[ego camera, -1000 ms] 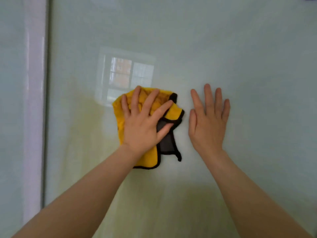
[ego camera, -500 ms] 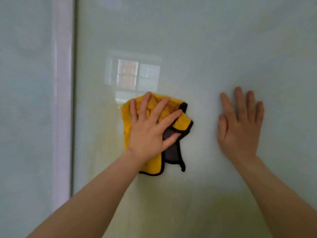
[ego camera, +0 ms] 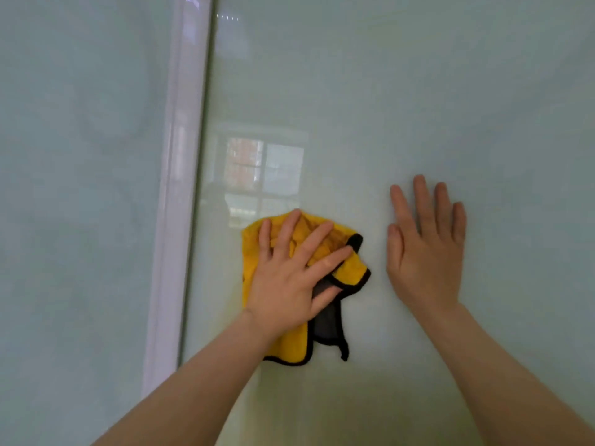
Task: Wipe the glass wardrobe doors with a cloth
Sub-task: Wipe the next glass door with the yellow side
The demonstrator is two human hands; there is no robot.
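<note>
Glass fills the whole view: a left panel (ego camera: 80, 188), then a pale vertical frame strip (ego camera: 180, 188), then the wide wardrobe door (ego camera: 386, 91) with a window reflection (ego camera: 264, 172). The left hand (ego camera: 289, 281), fingers spread, presses a crumpled yellow cloth (ego camera: 349, 268) with black edging flat against the door. Just beside it, the right hand (ego camera: 425, 252) lies flat on bare glass, fingers straight and close together.

Left hand (ego camera: 289, 278) covered most of the yellow cloth (ego camera: 349, 268); both forearms ran off the bottom edge, and the window reflection (ego camera: 264, 175) was pretty blurry.
</note>
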